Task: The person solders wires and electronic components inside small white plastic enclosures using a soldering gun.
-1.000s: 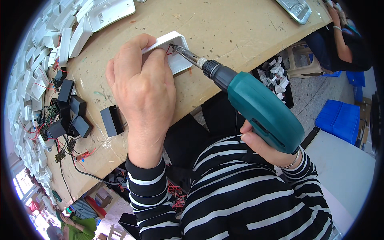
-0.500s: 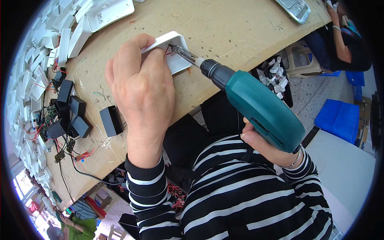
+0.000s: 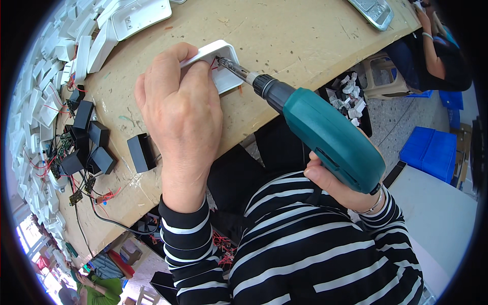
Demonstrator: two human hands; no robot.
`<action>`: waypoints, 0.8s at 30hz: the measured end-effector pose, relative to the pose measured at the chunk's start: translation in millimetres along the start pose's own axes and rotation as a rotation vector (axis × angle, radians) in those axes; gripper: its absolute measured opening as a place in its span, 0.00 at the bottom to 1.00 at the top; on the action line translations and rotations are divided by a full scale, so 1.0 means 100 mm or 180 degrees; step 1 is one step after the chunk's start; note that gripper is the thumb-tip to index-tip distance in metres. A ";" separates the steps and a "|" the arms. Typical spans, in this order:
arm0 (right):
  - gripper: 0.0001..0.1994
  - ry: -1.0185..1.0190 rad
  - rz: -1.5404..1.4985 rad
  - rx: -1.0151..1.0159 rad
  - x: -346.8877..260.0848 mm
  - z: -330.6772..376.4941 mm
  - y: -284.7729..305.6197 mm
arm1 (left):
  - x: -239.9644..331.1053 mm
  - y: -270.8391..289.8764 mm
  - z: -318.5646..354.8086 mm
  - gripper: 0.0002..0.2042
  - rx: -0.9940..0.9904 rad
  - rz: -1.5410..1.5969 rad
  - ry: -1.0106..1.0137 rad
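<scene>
My left hand (image 3: pixel 180 101) grips a white plastic housing (image 3: pixel 229 81), an open shallow tray with raised walls, and holds it tilted above the tabletop. Its thumb and fingers close over the left wall, hiding that side. A short red wire shows inside. My right hand (image 3: pixel 330 180) is wrapped around the handle of a green and black electric screwdriver (image 3: pixel 330 134); the body hides most of its fingers. The metal shaft runs up and left into the housing, its dark tip close to the inner wall by my left fingers. Whether the tip sits on a screw cannot be seen.
White plastic housings (image 3: pixel 140 23) are piled along the left. Black boxes (image 3: pixel 101 160) with cables and small circuit boards lie nearer; one black box (image 3: pixel 141 153) stands beside my left wrist. A metal tray (image 3: pixel 375 12) is at the far edge. Other people sit at right and lower left.
The screwdriver's body has shifted slightly left with my right hand, its tip staying inside the housing. My left hand and the housing have hardly moved.
</scene>
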State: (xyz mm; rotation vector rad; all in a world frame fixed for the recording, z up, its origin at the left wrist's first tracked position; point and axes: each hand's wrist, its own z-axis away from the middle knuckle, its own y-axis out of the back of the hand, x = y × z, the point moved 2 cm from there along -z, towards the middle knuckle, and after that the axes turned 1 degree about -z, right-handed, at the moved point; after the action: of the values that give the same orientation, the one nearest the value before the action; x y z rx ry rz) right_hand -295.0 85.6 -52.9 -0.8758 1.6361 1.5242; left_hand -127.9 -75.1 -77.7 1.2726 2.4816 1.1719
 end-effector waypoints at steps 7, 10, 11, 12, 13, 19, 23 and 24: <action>0.30 -0.0170 -0.0149 -0.0033 0.02 0.03 -0.03 | 0.00 0.00 0.00 0.05 0.0001 0.0007 -0.0009; 0.30 -0.0109 -0.0057 -0.0072 0.02 0.03 -0.03 | -0.01 0.00 0.00 0.04 0.0012 0.0018 -0.0013; 0.30 -0.0110 -0.0057 -0.0073 0.03 0.04 -0.04 | -0.01 0.00 0.00 0.04 0.0011 0.0019 -0.0012; 0.31 -0.0068 -0.0072 -0.0019 0.05 0.05 -0.05 | -0.01 0.00 0.00 0.04 0.0017 0.0020 -0.0004; 0.31 -0.0026 -0.0087 0.0035 0.06 0.06 -0.05 | -0.01 0.00 0.00 0.04 0.0022 0.0022 0.0004; 0.32 0.0018 -0.0010 0.0019 0.09 0.08 -0.07 | -0.01 -0.01 0.00 0.04 0.0015 0.0024 0.0024; 0.32 -0.0132 -0.0037 -0.0053 0.12 0.11 -0.08 | -0.01 -0.01 0.01 0.04 0.0018 0.0024 0.0020; 0.33 -0.0074 0.0015 -0.0023 0.11 0.11 -0.08 | -0.01 -0.01 0.00 0.04 0.0027 0.0011 -0.0002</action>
State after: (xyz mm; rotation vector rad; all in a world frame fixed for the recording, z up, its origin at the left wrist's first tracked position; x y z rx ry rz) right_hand -293.0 96.0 -66.7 -0.8556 1.6178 1.5390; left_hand -127.7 -75.8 -78.7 1.2798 2.4877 1.1628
